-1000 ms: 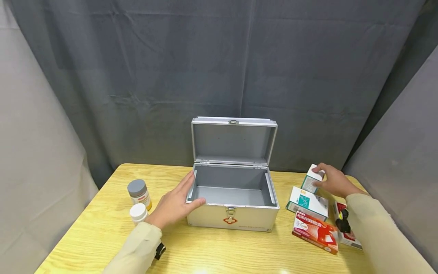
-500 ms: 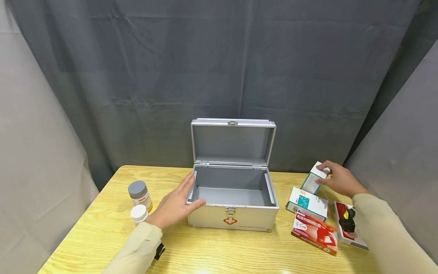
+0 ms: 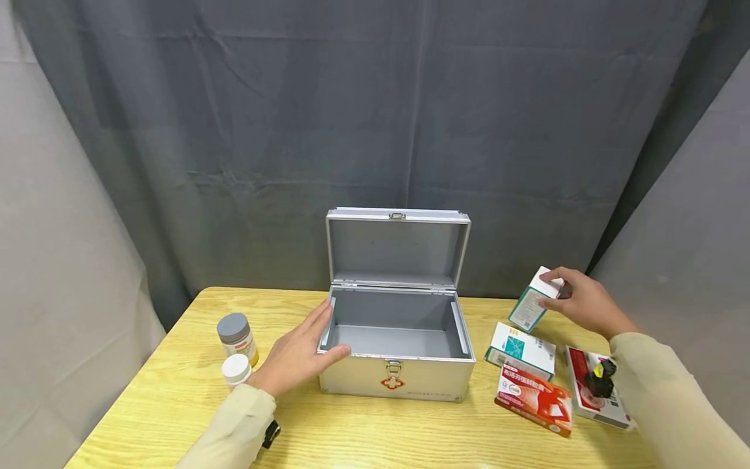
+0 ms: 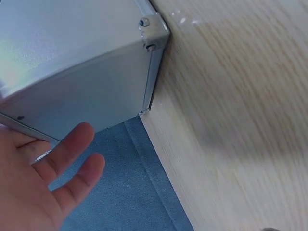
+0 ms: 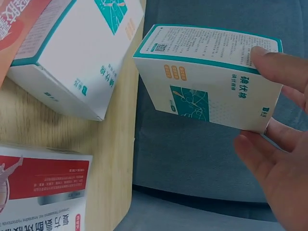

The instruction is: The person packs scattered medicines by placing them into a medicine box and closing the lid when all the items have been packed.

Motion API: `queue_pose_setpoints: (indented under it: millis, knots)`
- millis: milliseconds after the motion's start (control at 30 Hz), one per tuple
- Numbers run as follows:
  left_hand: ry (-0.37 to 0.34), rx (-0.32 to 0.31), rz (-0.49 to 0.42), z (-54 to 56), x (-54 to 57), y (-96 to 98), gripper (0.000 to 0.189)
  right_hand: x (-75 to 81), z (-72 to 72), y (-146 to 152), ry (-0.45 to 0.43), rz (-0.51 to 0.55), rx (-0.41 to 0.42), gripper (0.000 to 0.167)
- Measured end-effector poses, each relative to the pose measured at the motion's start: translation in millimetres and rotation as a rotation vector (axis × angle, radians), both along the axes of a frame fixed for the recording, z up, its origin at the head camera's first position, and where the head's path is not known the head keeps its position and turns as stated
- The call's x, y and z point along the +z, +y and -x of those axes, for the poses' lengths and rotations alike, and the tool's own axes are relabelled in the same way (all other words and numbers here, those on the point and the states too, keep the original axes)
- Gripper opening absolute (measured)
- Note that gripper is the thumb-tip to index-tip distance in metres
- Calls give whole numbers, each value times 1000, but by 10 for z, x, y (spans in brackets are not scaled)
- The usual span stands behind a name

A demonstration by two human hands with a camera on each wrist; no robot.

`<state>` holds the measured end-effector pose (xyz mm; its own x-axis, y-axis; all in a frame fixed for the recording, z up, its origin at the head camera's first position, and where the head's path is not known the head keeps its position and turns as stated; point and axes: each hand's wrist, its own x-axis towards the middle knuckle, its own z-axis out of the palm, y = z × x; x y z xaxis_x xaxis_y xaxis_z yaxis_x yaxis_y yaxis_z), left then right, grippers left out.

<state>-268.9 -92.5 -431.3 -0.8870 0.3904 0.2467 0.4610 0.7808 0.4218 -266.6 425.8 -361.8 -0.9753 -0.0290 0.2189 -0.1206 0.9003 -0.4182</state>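
Note:
My right hand (image 3: 586, 303) pinches a white-and-teal medicine carton (image 3: 530, 303) by its upper end, thumb on one side and fingers on the other. In the right wrist view that carton (image 5: 187, 82) hangs in the air beyond the table edge in that line of sight. My left hand (image 3: 299, 355) rests with straight fingers along the left rim of a silver first-aid case (image 3: 428, 379). The case's lid stands up and its inside holds nothing. From the left wrist view, the left hand's fingers (image 4: 72, 149) are spread beside the case's side.
A second white-and-teal carton (image 3: 521, 348), an orange-red carton (image 3: 536, 400) and a red-and-white carton (image 3: 586, 384) lie right of the case. At left stand a grey-capped bottle (image 3: 237, 335) and a white-capped bottle (image 3: 236, 369). A grey curtain (image 3: 375, 130) hangs behind the table.
My right hand has lifted the white-and-teal carton slightly up and away from the carton lying in front of it. The left hand keeps its place on the case.

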Motion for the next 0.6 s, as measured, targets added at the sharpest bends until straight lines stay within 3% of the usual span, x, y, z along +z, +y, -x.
queue_pose_setpoints:
  millis: [300,600]
  knots:
    - [-7,21,9,11,-5,-25,93,136,-65,-206,56,-20,40,51]
    - [39,20,7,70,-46,-60,94,247,-40,-330,75,-24,70,49]
